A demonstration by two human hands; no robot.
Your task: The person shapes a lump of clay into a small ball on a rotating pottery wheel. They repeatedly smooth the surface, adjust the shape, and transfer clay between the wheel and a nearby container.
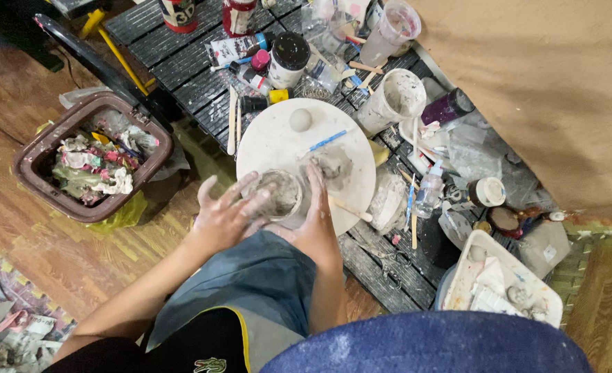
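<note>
Far left, on the wood floor: brown bin [40, 148] full of crumpled paper and scraps, yellow bag under it. It stands well apart from the low dark slatted table [181, 76], near that table's left edge, so waste likely goes there within arm's reach.

Left hand [226, 214] has its fingers spread and flat, pressed against the left side of the clay bowl [278, 197]. Not clenched; it cups the wall from outside, likely to brace the soft shape. Fingers are smeared grey.

The clay bowl sits at the near edge of the round white board [285, 141], close to the person's knee, open side up, inside wet and grey.

Right hand [318, 214] lies along the bowl's right side, fingers extended forward past the rim and touching it. Loose contact, no closed grip visible. Fingertips end near a grey clay lump [333, 166] on the board.

Further back on the board: small clay ball [300, 119] near the far edge, blue-handled tool [326, 140] lying between ball and lump.

Right of the board: white bucket [394, 100] coated in clay, just beside the board's far right edge, likely slip or water. Near the table's right corner, a white tray [506, 283] with clay bits.
</note>
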